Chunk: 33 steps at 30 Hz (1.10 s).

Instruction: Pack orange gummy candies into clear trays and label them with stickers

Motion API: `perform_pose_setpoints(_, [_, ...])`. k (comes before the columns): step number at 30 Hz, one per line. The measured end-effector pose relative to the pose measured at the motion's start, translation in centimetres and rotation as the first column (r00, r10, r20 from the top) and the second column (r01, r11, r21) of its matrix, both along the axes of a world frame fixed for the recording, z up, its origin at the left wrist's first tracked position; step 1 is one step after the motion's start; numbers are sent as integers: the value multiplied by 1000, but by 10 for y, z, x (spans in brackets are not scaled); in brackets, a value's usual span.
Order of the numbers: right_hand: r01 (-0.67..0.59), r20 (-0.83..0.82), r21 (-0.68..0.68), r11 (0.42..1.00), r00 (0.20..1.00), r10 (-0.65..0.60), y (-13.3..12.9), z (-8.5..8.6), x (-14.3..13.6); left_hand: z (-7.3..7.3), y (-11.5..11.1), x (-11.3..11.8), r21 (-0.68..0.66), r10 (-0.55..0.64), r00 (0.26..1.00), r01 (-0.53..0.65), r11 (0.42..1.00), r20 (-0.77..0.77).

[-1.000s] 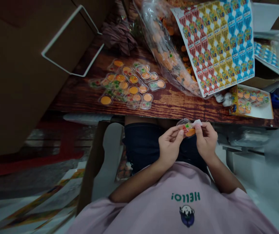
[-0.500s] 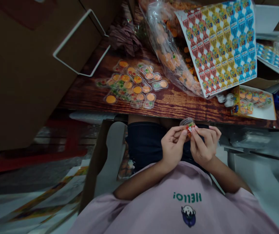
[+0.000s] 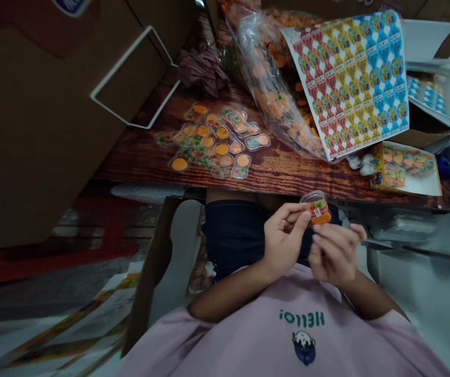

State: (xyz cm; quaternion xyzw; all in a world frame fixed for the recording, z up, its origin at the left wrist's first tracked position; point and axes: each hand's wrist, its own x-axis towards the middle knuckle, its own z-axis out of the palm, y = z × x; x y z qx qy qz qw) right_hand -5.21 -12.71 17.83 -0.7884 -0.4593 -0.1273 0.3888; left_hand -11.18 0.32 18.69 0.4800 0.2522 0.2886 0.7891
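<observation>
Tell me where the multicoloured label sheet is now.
In the head view, the label sheet lies toward the person's right, overlapping the clear plastic bag on the table and just beyond the small yellow-edged box.

Looks like small packing workshop: label sheet (image 3: 350,84), big plastic bag (image 3: 275,99) of pieces, cardboard box (image 3: 52,104) by counter (image 3: 287,173).

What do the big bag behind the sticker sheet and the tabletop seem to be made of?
Bag: probably thin clear plastic film, glossy; it wrinkles, catches bright highlights and shows the orange pieces inside.
Tabletop: looks like wood, or a wood-print laminate, dark reddish brown with a slight sheen; streaky grain shows, but the picture doesn't settle which.
</observation>
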Motion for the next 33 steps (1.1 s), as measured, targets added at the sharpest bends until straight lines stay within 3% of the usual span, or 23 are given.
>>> perform_pose_setpoints(2, [167, -111, 151, 974, 982, -151, 11, 14, 8, 0, -1, 2, -14, -25, 999, 25, 1000, 33])
perform_pose_setpoints(3, [197, -222, 158, 968, 962, -160, 17, 18, 13, -1, -1, 2, -23, -45, 998, 47, 999, 52])
perform_pose_setpoints(6, [96, -563, 55, 994, 825, -49, 29, 21, 25, -5, -3, 4, -44, -102, 992, 106, 993, 77])
perform_pose_setpoints(9, [76, -700, 27, 997, 713, -35, 30, 13, 29, -10, -5, 5, -71, -122, 992, 125, 990, 42])
perform_pose_setpoints(14, [44, -755, 71, 996, 656, 25, 21, 3, 26, -31, -14, 8, -161, -126, 992, 120, 980, -24])
perform_pose_setpoints(18, [-6, -771, 99, 995, 632, 80, 8, -14, 26, -59, -18, 10, -94, -77, 988, 64, 993, -136])
perform_pose_setpoints(21, [133, -779, 21, 991, 623, -67, -8, -39, 44, -81, -14, 5, 58, -44, 972, 59, 997, -230])
perform_pose_setpoints(24, [345, -559, -89, 934, 759, -334, -23, -62, 86, -99, 0, -9, 250, 25, 960, 47, 967, -277])
perform_pose_setpoints(26, [444, -294, -185, 877, 827, -480, -29, -72, 120, -109, 14, -20, 400, 150, 946, -25, 916, -286])
perform_pose_setpoints(28, [445, -92, -323, 835, 864, -495, -31, -79, 147, -118, 34, -30, 552, 343, 906, -158, 819, -250])
perform_pose_setpoints(30, [382, -18, -445, 810, 901, -434, -31, -85, 163, -124, 58, -36, 682, 516, 834, -261, 683, -196])
perform_pose_setpoints(33, [334, -18, -495, 802, 919, -394, -31, -95, 167, -129, 97, -35, 852, 615, 770, -199, 483, -169])
